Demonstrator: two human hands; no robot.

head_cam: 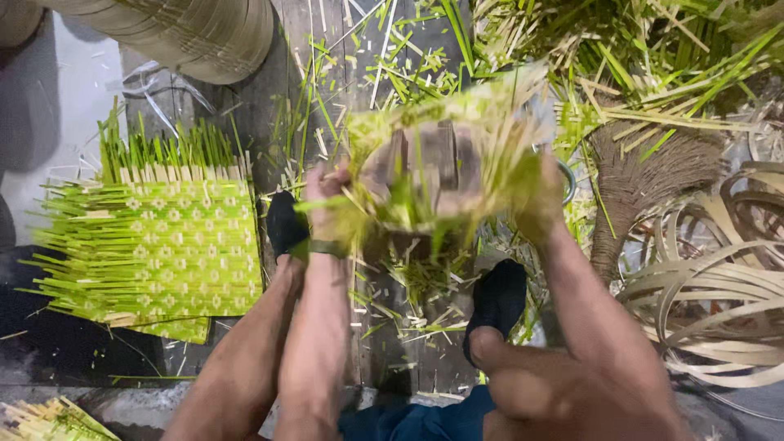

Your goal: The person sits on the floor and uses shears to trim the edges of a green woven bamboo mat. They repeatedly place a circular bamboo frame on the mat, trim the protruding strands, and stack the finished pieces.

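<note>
The person sits low over a plank floor (425, 49) that's littered with green and pale strip offcuts, with both hands up around a half-woven basket (441, 171) made of green-and-yellow strips. It's held in the air between the knees, right under the camera, mouth facing up, so you can see down into it to the wooden mould or block inside. It's probably held that way so the loose strip ends stick out around the rim where the fingers can get at them. The left hand (327, 200) is curled closed on the left rim, pinching a few strips between thumb and fingers. The right hand (539, 200) wraps the right side of the basket, fingers closed round the wall, though motion blur makes the exact finger positions hard to read. Both feet in dark socks (498, 298) are planted either side, roughly under the work. Off to the left a flat woven mat panel (155, 245) with a diamond pattern lies on the floor, unwoven strip ends sticking out of its edges. To the right there's a brown whisk broom (637, 188) and a pile of coiled pale bamboo hoops (719, 302), all near at hand. A big rolled mat (196, 33) sits at the top left.
</note>
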